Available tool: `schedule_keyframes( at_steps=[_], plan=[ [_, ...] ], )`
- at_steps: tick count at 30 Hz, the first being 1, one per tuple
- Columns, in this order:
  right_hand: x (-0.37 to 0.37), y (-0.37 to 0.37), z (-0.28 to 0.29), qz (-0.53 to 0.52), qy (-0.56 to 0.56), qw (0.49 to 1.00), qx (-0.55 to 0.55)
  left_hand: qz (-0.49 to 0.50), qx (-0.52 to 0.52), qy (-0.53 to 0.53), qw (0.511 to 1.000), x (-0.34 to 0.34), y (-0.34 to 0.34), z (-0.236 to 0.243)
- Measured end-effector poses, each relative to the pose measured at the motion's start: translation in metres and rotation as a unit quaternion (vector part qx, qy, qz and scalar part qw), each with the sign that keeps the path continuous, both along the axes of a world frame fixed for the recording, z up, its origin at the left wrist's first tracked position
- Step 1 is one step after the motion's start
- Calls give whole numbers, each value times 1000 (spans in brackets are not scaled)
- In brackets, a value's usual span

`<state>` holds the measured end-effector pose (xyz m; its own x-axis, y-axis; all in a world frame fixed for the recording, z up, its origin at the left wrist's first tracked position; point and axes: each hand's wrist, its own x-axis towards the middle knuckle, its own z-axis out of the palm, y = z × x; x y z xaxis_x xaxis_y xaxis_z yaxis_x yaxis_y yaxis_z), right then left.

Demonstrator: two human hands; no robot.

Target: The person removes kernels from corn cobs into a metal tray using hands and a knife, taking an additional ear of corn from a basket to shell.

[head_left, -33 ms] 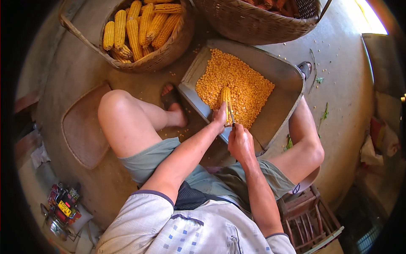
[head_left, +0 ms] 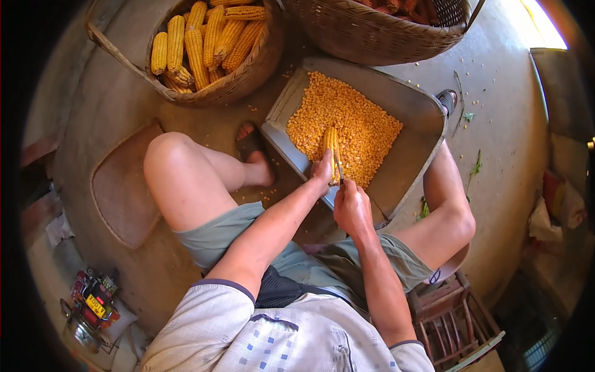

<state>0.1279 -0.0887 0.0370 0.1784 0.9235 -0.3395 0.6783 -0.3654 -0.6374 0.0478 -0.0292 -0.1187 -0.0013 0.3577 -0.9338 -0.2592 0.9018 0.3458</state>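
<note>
A yellow corn cob point(head_left: 331, 139) stands tilted over the loose kernels point(head_left: 353, 111) inside a grey metal tray point(head_left: 415, 105) between my legs. My left hand point(head_left: 320, 167) is closed round the cob's lower part. My right hand point(head_left: 351, 208), just below and to the right, grips a thin metal tool point(head_left: 341, 172) by its handle, its shaft lying against the cob.
A woven basket point(head_left: 248, 74) of whole cobs stands at the back left, a second basket point(head_left: 378, 40) with reddish contents at the back right. A flat tan pan point(head_left: 121, 186) lies left of my knee. A wooden chair point(head_left: 449, 316) is low right. Scattered kernels and green stalks point(head_left: 474, 164) lie on the floor.
</note>
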Motion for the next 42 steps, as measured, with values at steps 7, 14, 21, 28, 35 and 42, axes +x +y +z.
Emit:
schedule_keyframes(
  at_steps=[7, 14, 21, 28, 35, 42],
  plan=[
    [-10, 11, -8, -9, -41, 994, -104, -124, 18, 114, 986, 5, 1, 14],
    [-21, 22, -16, -56, -49, 994, -82, -233, 37, 191, 953, -4, 5, -11],
    [-29, 45, -30, -77, -10, 992, -95, -179, 61, 68, 980, -33, 9, -26],
    [33, 46, -56, -43, 4, 997, -57, -23, -19, -102, 994, 6, 8, 24],
    [11, 15, -38, 2, -19, 1000, 22, 20, 10, -112, 993, -2, 7, 28],
    [4, 32, -63, -42, -31, 999, -1, -74, -9, 0, 997, 2, 10, 35]
  ],
)
